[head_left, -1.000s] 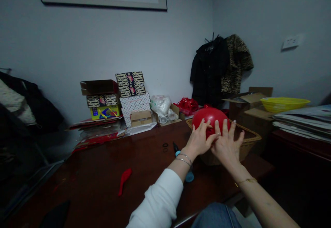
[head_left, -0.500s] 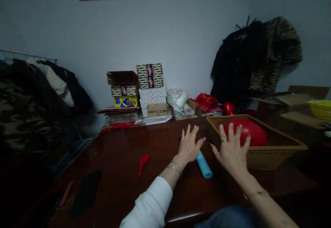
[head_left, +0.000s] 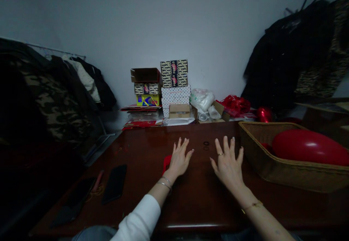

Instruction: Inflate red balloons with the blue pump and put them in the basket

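My left hand (head_left: 178, 161) is spread open over the dark table, palm down, holding nothing. Just beside and partly behind it lies a small red uninflated balloon (head_left: 166, 162), mostly covered by the hand. My right hand (head_left: 230, 166), also open with fingers apart and a ring on one finger, hovers over or rests on the table; I cannot tell which. Between and beyond the hands are two small dark rings (head_left: 206, 145). To the right hand's right stands a wicker basket (head_left: 289, 177) holding a large inflated red balloon (head_left: 308, 147). The light blue cylinder is not visible now.
On the left of the wooden table (head_left: 147, 201) lie a dark flat phone-like slab (head_left: 114, 183), another dark item (head_left: 73, 201) and a pinkish stick (head_left: 98, 181). Behind are stacked boxes (head_left: 176, 97), a plastic bag (head_left: 202, 99) and shiny red material (head_left: 236, 105).
The view has swung right to left, so the basket sits farther right. Both hands stay open, now farther left over the table; the right one no longer overlaps the basket. The blue cylinder is out of sight.
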`<control>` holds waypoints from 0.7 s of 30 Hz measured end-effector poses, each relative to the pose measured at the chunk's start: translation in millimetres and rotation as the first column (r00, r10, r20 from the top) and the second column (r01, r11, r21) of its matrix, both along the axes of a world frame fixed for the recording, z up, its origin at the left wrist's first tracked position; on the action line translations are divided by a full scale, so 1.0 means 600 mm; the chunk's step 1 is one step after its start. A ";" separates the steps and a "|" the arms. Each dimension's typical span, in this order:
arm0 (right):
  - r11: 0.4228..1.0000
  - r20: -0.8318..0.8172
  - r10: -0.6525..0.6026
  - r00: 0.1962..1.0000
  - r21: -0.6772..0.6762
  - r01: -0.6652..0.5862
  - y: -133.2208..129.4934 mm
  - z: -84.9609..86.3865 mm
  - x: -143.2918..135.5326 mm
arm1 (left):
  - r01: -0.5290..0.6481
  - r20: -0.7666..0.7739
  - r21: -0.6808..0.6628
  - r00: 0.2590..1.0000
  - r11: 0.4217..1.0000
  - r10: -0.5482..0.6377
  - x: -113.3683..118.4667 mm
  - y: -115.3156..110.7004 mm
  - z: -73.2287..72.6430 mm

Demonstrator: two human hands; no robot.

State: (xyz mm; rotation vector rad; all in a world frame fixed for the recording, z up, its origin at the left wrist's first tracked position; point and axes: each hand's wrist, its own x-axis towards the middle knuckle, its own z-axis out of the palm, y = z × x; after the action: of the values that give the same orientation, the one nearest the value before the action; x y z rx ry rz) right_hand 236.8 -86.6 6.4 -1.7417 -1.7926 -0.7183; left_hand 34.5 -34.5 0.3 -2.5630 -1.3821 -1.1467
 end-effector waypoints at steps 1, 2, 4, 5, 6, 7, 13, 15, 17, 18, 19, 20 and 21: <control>1.000 0.000 0.019 1.000 -0.010 -0.019 0.002 -0.006 -0.009 | -0.023 0.000 -0.013 1.000 1.000 0.023 -0.019 0.000 -0.007; 0.999 0.001 0.039 0.999 -0.019 -0.039 0.003 -0.012 -0.018 | -0.043 -0.002 -0.031 0.999 0.999 0.043 -0.037 -0.001 -0.015; 0.996 0.004 0.078 0.997 -0.034 -0.077 0.006 -0.025 -0.032 | -0.091 0.002 -0.094 0.996 0.991 0.092 -0.071 -0.002 -0.030; 0.995 0.006 0.093 0.996 -0.043 -0.092 0.008 -0.031 -0.038 | -0.114 0.001 -0.131 0.993 0.985 0.115 -0.086 -0.003 -0.037; 0.993 0.008 0.105 0.994 -0.053 -0.105 0.009 -0.037 -0.043 | -0.136 0.002 -0.167 0.990 0.977 0.138 -0.101 -0.005 -0.044; 0.991 0.011 0.117 0.993 -0.062 -0.116 0.010 -0.044 -0.046 | -0.154 0.003 -0.196 0.987 0.968 0.158 -0.115 -0.007 -0.051; 0.981 0.017 0.168 0.986 -0.098 -0.165 0.013 -0.088 -0.058 | -0.227 0.009 -0.309 0.970 0.924 0.241 -0.180 -0.018 -0.091; 0.980 0.022 0.174 0.984 -0.106 -0.171 0.013 -0.101 -0.062 | -0.239 0.023 -0.333 0.965 0.912 0.261 -0.193 -0.022 -0.107; 0.979 0.032 0.175 0.984 -0.115 -0.170 0.014 -0.112 -0.065 | -0.236 0.064 -0.350 0.959 0.906 0.275 -0.199 -0.025 -0.124; 0.978 0.037 0.176 0.984 -0.120 -0.171 0.014 -0.116 -0.067 | -0.234 0.091 -0.356 0.955 0.905 0.283 -0.199 -0.027 -0.133; 0.977 0.042 0.178 0.983 -0.127 -0.172 0.015 -0.120 -0.069 | -0.235 0.116 -0.361 0.949 0.903 0.294 -0.198 -0.028 -0.141; 0.975 0.046 0.181 0.982 -0.136 -0.173 0.015 -0.123 -0.070 | -0.242 0.137 -0.365 0.941 0.899 0.308 -0.196 -0.029 -0.149; 0.974 0.050 0.183 0.982 -0.146 -0.174 0.015 -0.125 -0.071 | -0.256 0.148 -0.368 0.933 0.894 0.328 -0.193 -0.029 -0.156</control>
State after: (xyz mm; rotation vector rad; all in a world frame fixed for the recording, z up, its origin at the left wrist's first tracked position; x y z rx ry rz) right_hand 194.3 -77.8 -68.9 -1.6340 -2.0573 -0.5904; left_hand -81.1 -52.0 -93.6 -2.3590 -2.1061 -1.2384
